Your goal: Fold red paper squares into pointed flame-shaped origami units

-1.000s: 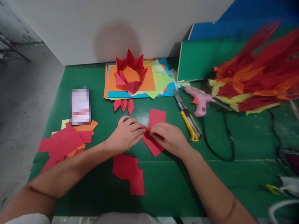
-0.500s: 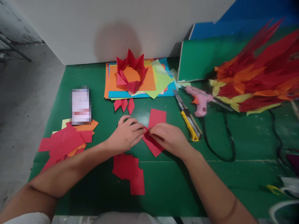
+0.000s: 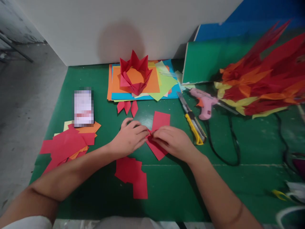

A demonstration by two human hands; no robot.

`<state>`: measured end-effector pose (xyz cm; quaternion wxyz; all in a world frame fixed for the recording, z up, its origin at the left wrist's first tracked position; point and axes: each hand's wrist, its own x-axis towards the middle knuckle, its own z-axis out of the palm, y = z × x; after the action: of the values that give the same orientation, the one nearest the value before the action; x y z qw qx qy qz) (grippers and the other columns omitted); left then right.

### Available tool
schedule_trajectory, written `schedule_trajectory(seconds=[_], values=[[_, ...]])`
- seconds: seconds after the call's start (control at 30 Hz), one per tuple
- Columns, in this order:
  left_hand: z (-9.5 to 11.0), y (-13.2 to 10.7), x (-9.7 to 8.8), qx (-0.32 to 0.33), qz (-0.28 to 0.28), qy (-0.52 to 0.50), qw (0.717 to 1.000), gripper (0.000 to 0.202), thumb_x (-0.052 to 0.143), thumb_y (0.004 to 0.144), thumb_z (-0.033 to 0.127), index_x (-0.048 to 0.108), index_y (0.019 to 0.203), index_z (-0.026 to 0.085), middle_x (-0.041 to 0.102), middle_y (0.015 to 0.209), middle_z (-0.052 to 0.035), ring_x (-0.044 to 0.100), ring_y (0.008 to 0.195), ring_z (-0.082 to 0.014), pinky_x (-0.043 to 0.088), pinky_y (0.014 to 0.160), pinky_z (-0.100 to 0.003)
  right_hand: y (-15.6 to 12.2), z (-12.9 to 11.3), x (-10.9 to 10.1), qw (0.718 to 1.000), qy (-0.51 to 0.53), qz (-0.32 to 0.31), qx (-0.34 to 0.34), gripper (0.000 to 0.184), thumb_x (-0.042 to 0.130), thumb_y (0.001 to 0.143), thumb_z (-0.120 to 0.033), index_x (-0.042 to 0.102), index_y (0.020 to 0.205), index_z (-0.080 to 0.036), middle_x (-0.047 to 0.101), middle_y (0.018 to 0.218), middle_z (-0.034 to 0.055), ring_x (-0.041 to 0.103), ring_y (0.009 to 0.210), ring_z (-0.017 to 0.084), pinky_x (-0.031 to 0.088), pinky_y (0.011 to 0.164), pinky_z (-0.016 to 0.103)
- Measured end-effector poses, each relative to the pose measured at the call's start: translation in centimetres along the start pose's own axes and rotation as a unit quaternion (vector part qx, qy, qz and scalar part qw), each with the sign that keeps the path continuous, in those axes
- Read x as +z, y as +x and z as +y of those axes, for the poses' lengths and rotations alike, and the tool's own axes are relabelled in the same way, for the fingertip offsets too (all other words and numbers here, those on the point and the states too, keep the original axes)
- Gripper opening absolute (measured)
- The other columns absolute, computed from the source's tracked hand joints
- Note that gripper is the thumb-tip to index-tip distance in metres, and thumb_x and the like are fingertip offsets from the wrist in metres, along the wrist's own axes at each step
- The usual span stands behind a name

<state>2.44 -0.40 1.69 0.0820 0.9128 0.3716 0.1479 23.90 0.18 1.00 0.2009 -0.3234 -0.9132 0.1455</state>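
Both my hands meet over a red paper piece lying on the green table. My left hand presses its closed fingers on the paper's left corner. My right hand pinches the same piece from the right and covers most of it. Another red rectangle lies just behind my right hand. Three small folded red pieces sit beyond my left hand.
A folded red paper crown stands on a stack of coloured sheets. A yellow utility knife and pink glue gun lie at the right, with a black cord. Red paper squares, scraps, a phone.
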Motion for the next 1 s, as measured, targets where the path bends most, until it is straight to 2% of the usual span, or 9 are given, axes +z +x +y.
schedule_trajectory(seconds=[0.2,0.37,0.73,1.0], values=[[0.13,-0.02,0.06,0.005,0.011,0.015,1.000,0.022,0.043,0.096,0.026,0.065,0.098,0.021,0.068,0.105,0.0008,0.052,0.099,-0.0180,0.024,0.099,-0.041,0.00,0.06,-0.19,1.000,0.005,-0.020,0.006,0.017,0.047,0.093,-0.023,0.063,0.088,-0.019,0.070,0.085,0.0060,0.061,0.081,0.018,0.046,0.069,0.030],[0.10,-0.07,0.16,0.019,0.012,0.014,1.000,0.022,0.044,0.096,0.026,0.063,0.104,0.020,0.066,0.113,0.0005,0.053,0.102,-0.0175,0.025,0.100,-0.040,0.04,0.12,-0.20,1.000,0.016,-0.013,0.004,0.016,0.047,0.093,-0.021,0.062,0.086,-0.019,0.069,0.083,0.0062,0.060,0.079,0.018,0.046,0.068,0.029],[0.20,-0.02,-0.26,0.017,0.018,0.015,1.000,0.024,0.041,0.097,0.024,0.065,0.099,0.021,0.068,0.109,0.0005,0.054,0.099,-0.0182,0.026,0.098,-0.042,0.06,0.13,-0.28,0.999,0.028,-0.020,0.014,0.017,0.047,0.093,-0.021,0.061,0.084,-0.019,0.069,0.081,0.0064,0.061,0.078,0.018,0.046,0.067,0.029],[0.11,-0.28,0.12,0.005,0.017,0.025,1.000,0.023,0.043,0.096,0.027,0.063,0.105,0.022,0.069,0.108,0.0003,0.053,0.103,-0.0191,0.022,0.103,-0.045,0.11,0.10,-0.31,0.999,0.018,-0.029,0.018,0.017,0.047,0.093,-0.022,0.061,0.085,-0.019,0.068,0.082,0.0066,0.060,0.079,0.018,0.046,0.068,0.029]])
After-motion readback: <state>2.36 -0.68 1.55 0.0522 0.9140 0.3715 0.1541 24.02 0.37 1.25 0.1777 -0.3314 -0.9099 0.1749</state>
